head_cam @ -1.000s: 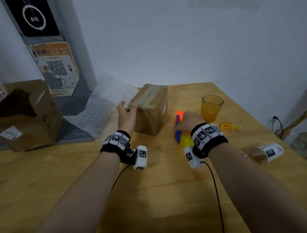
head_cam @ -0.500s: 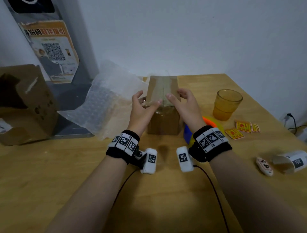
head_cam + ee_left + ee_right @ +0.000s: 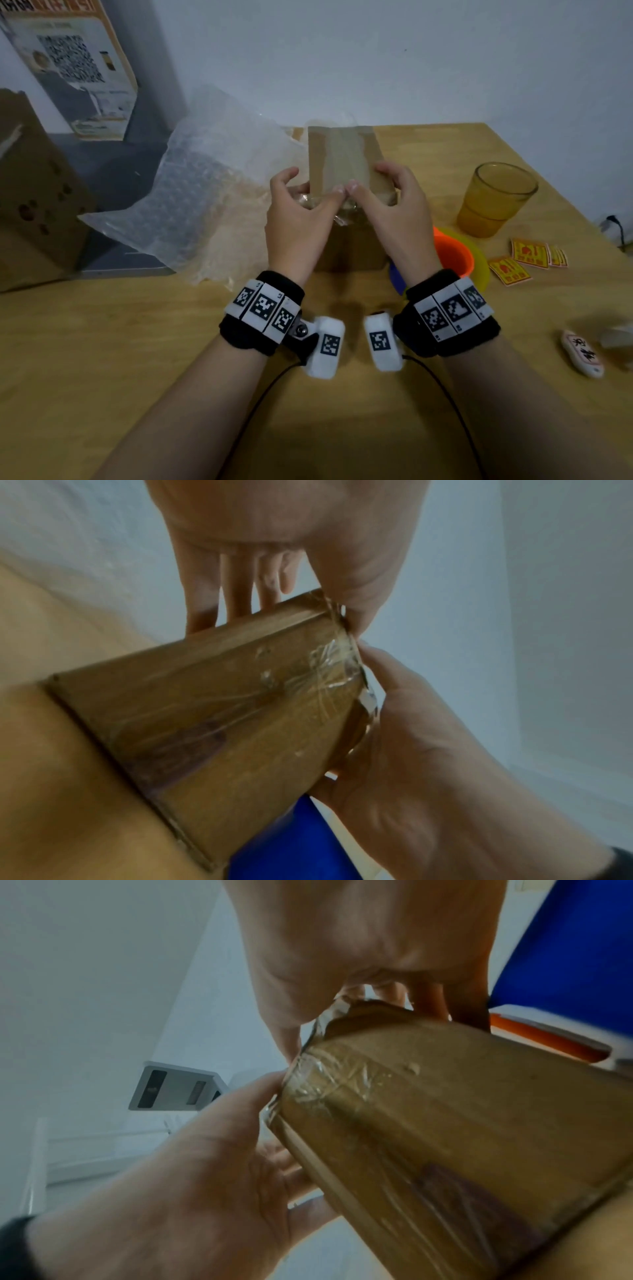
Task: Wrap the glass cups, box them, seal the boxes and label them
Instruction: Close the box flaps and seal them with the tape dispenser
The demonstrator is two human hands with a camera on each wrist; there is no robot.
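At the box [image 3: 342, 164] near top edge, tape [image 3: 329, 656] runs away from me; left hand [image 3: 298, 219] and right hand [image 3: 394, 212] thumbs pinch it down, equally near.

A: Where is there room around the taped box [image 3: 342, 164]?

B: The near desk [image 3: 137, 377] in front of both wrists lies bare. To the left, bubble wrap [image 3: 191, 195] crowds against the box.

A: And to the right?

B: The tape dispenser [image 3: 452, 253] sits just beside the box, with the amber glass [image 3: 493, 202] behind it and stickers [image 3: 527, 257] beyond.
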